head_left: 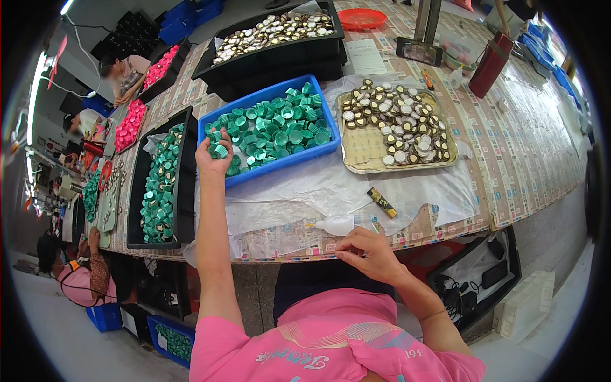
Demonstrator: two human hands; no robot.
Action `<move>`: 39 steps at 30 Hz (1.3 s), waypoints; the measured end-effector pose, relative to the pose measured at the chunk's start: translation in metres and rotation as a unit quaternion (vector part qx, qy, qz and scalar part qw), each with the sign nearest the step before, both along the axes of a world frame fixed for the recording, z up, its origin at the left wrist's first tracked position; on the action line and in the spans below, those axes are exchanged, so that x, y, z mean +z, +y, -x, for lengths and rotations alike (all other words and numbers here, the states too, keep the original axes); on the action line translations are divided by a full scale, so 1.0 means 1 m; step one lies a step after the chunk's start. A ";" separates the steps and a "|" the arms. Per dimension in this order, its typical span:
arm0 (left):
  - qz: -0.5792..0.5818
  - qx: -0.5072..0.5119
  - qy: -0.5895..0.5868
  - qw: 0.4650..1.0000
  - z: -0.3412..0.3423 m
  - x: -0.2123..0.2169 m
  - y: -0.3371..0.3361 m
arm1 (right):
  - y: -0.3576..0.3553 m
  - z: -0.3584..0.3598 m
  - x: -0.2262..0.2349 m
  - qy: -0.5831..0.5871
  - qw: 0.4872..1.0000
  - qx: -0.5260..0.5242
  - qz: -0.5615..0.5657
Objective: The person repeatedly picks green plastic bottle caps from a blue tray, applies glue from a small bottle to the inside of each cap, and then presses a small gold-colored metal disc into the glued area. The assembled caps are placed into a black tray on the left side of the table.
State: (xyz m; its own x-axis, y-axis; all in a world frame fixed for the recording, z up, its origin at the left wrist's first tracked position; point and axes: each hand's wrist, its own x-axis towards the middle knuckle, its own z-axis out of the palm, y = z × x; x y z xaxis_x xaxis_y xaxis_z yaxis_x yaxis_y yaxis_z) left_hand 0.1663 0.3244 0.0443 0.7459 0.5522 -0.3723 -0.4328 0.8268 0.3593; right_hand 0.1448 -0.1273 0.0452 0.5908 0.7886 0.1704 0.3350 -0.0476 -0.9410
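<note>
At blue tray [286,163] of grn cups [280,124], L hand [213,163] gripping cup(s) [219,152]; R hand [374,253] half-curled, grip unclear.

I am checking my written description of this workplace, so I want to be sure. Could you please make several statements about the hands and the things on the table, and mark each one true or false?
1. The left hand holds at least one green, fluted cup. True.
2. The blue, rectangular plastic tray holds pink cups. False: its cups are green.
3. The yellowish, rectangular tray of round, brown-and-white pieces is right of the blue tray. True.
4. The black-and-gold, cylindrical tube lies inside the blue tray. False: it lies on the thin, white sheet, nearer the person than the yellowish tray.
5. The white squeeze bottle lies near the right hand. True.
</note>
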 end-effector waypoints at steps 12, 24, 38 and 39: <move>0.131 0.069 -0.087 0.985 0.009 0.010 -0.050 | 0.006 0.004 0.004 0.017 1.000 0.003 0.013; 0.015 0.008 -0.144 0.989 -0.010 -0.011 -0.042 | 0.008 0.006 0.004 0.027 1.000 0.003 0.006; 0.018 -0.225 -0.168 0.960 0.056 0.014 -0.156 | 0.009 -0.005 0.005 -0.001 1.000 -0.023 0.016; 0.010 -0.240 -0.148 0.959 0.063 0.012 -0.170 | 0.011 -0.005 0.006 -0.006 1.000 -0.027 0.008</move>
State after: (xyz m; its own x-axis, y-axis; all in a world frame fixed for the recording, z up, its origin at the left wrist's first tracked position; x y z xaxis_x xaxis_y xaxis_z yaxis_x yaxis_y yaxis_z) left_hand 0.1031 0.1539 0.0564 0.9873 0.1129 -0.1114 -0.0804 0.9617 0.2622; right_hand 0.1501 -0.1164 0.0513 0.6307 0.7583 0.1647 0.3419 -0.0811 -0.9362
